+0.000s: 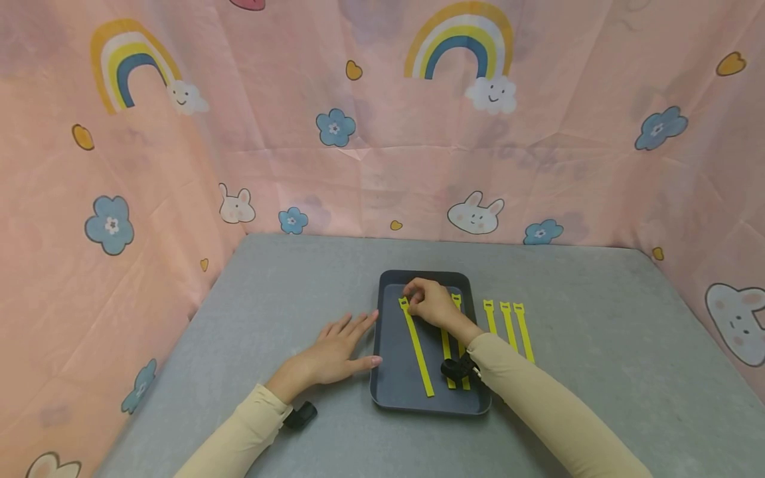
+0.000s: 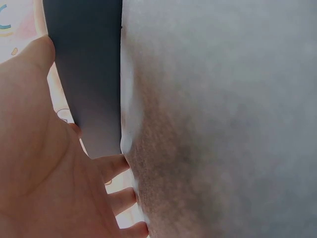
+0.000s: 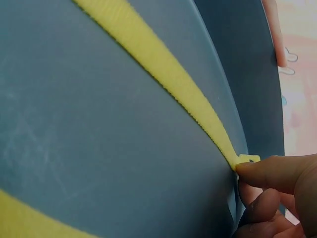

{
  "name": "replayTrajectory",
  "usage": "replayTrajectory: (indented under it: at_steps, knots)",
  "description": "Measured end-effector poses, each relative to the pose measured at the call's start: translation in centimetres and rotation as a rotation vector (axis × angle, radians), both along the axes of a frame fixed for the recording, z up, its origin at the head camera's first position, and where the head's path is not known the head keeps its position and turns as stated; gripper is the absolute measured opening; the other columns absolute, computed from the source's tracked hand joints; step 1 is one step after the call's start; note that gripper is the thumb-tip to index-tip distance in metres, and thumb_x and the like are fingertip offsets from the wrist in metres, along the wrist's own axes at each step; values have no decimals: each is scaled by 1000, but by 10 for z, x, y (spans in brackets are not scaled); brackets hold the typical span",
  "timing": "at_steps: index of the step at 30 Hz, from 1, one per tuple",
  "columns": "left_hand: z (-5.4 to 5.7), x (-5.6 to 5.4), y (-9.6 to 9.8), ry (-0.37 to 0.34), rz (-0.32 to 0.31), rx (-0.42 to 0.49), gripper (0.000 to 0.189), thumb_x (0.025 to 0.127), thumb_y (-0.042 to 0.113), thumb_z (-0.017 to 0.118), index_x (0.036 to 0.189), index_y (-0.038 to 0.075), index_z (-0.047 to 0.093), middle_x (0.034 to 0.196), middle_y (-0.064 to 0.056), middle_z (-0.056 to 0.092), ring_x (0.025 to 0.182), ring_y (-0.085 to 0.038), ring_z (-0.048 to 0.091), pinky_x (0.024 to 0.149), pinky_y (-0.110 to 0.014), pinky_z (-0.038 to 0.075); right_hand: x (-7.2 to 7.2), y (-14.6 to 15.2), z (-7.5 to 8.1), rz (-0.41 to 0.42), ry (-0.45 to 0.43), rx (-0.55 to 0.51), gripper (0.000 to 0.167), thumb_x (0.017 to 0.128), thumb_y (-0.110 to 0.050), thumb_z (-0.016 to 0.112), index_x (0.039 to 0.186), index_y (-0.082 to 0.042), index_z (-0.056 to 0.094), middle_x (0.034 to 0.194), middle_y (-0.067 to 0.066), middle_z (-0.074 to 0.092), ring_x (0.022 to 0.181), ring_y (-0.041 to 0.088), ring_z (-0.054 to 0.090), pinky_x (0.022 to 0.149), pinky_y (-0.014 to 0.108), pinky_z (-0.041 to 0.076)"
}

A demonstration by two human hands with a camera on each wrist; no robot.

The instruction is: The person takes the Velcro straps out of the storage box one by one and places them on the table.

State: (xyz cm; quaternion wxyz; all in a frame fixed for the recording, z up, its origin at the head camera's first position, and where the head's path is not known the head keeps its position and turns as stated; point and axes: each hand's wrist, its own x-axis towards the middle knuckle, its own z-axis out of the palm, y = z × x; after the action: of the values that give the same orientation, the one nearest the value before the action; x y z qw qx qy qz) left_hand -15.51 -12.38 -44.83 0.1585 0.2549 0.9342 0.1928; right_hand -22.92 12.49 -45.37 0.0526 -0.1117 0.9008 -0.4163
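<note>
Sleeves [image 1: 556, 411], splayed left hand [image 1: 331, 355], right [image 1: 435, 305] pinching strap [image 1: 420, 350]

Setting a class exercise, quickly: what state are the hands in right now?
Left hand: open, at the tray's edge.
Right hand: closed, pinching the tray's leftmost yellow strap.

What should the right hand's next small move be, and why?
Probably swing the head of the pinched yellow strap slightly rightward: the right hand holds that end, and the strap slants more than the two other straps in the tray. The left hand at the tray's left edge could steady it.
</note>
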Motion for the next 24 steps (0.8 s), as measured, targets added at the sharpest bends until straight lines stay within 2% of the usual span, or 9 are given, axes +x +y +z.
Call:
replayTrajectory:
  at_steps: [5,17,24]
  knots:
    - [0,0,0,1,0,-2,84,94,70,43,160,35,4,168,-4,18,156,-37,9,122,-62,11,0,0,0,26,5,14,29,85,2,64,111,-9,72,77,7,68,60,14,52,60,27,42]
    - [-1,0,1,3,0,-7,85,94,70,43,160,35,3,168,-5,17,156,-37,9,122,-62,11,1,0,-2,-12,66,39,11,84,-3,72,94,-7,71,84,8,69,73,15,59,66,28,47]
    - [-1,0,1,1,5,-1,85,94,70,44,160,35,4,167,-5,19,156,-37,10,122,-62,11,0,0,-3,-31,71,24,11,84,-3,73,92,-9,69,85,8,70,73,16,60,66,27,47]
